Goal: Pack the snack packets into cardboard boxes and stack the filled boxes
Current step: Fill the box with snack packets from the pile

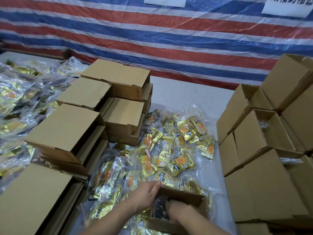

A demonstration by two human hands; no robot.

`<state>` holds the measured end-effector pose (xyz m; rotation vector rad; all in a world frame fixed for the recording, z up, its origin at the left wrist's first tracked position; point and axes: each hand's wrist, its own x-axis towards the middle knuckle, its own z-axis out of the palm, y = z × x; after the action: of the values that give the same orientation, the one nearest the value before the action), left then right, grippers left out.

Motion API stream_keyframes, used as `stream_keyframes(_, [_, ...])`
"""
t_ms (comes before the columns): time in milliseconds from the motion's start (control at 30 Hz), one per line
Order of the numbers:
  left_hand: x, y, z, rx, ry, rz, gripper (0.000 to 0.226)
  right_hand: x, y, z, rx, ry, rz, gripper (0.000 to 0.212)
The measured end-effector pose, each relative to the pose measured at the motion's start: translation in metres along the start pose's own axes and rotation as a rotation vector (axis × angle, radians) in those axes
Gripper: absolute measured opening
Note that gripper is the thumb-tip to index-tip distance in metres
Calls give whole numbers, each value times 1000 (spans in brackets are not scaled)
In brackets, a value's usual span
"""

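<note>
An open cardboard box [189, 197] sits at the bottom centre on a spread of gold snack packets [179, 164] in clear plastic wrap. My left hand [146, 195] lies against the box's left wall, its fingers stretched toward the far corner. My right hand [177, 211] reaches down inside the box and its fingertips press on a dark bag of packets [159, 207] there. Most of the box's inside is hidden by my hands.
Closed cardboard boxes [67, 131] are stacked in rows on the left, with bagged packets [15, 99] piled beyond them. A tall stack of boxes [260, 168] with loose flaps stands on the right. A striped tarp [152, 39] hangs behind the grey table [186, 94].
</note>
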<state>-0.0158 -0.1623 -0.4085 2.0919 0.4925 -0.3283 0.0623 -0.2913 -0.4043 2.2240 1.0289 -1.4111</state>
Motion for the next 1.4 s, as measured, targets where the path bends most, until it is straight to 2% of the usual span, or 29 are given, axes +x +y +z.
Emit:
stream_keyframes(100, [-3,0,2,6,32,17,44,0,5,1,51,-14,-16,66])
stream_keyframes(200, [-2,0,-1,-7,39,11,42,-14,15,-14,173,-10,-69,52])
stream_keyframes(333, [1,-2,0,-1,41,23,47,-31,31,-25,238,78,-143,30])
stream_keyframes(400, [1,-4,1,2,54,25,44,-29,31,-23,216,9,-142,38])
stream_keyframes(467, [0,-4,2,-7,50,29,42,-17,26,-15,170,-132,-140,48])
stream_keyframes(533, [-3,-4,2,-16,44,27,41,-6,21,-5,137,-250,-144,48])
stream_keyframes(633, [-7,-6,1,-40,43,9,40,9,19,9,251,-326,-95,53])
stream_keyframes(767, [-9,-3,1,-42,40,3,39,-1,18,2,341,-146,-67,60])
stream_keyframes(900, [-6,-1,1,-34,30,12,41,-22,31,-15,443,65,-118,41])
stream_keyframes(1000, [-6,0,1,-24,15,1,39,-26,38,-18,443,77,-119,39])
stream_keyframes(1133, [-6,4,-3,-11,24,4,39,-18,38,-2,362,61,-66,57])
stream_keyframes(1200, [-6,6,-4,-21,25,5,40,-20,37,1,398,94,-72,58])
stream_keyframes(1300, [-5,6,-5,-28,9,6,39,-37,41,-5,475,184,-132,47])
stream_keyframes(1400, [-4,6,-6,-34,-8,-2,38,-59,52,-14,692,391,-233,29])
